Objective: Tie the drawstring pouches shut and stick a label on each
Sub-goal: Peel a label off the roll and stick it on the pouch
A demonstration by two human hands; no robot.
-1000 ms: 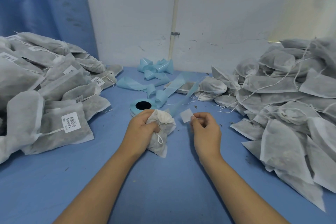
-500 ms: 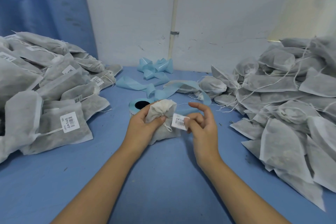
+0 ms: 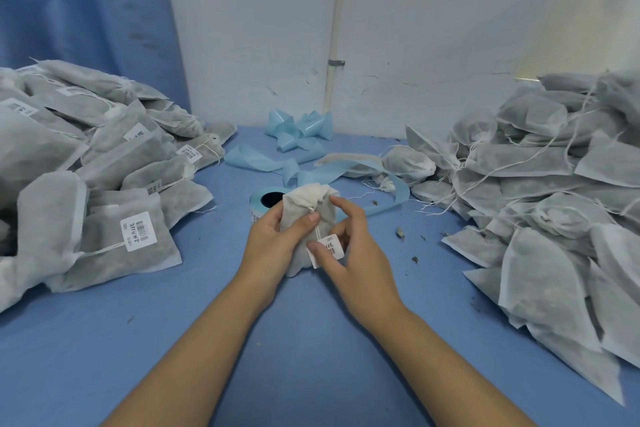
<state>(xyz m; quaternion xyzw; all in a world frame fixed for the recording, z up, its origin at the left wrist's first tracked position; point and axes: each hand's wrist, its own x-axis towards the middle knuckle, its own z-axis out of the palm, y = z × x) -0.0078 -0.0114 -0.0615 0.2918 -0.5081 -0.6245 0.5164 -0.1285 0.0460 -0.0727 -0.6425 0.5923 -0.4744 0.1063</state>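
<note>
Two bare hands were held close together above the middle of the blue worktop [image 3: 311, 350]. A small grey-white non-woven drawstring pouch [image 3: 301, 208] was held upright in the left hand [image 3: 273, 246], with its gathered neck uppermost and drawn shut. The left grip was curled round the pouch, the thumb laid across the front and the fingers hidden behind.

A small white rectangular barcode label [image 3: 330, 246] was pinched in the grip of the right hand [image 3: 363, 253], between thumb and fingers, at the lower right edge of the pouch. Whether the label was stuck to the fabric could not be told. A thin white drawstring [image 3: 317, 229] was seen running from the neck down toward the label.

Just behind the pouch, a pale blue roll of label tape [image 3: 255, 208] was laid flat on the worktop, partly hidden. A long strip of pale blue backing paper [image 3: 398, 191] was looped away from it to the right. A crumpled heap of blue backing [image 3: 298, 128] was gathered near the white wall [image 3: 259, 28].

A large heap of grey pouches bearing barcode labels [image 3: 104, 191] was piled on the left. A large heap of grey pouches with loose strings [image 3: 554, 184] was piled on the right. Both heaps were well apart from the hands. Small dark crumbs [image 3: 400, 232] were scattered on the worktop to the right of the right hand.
</note>
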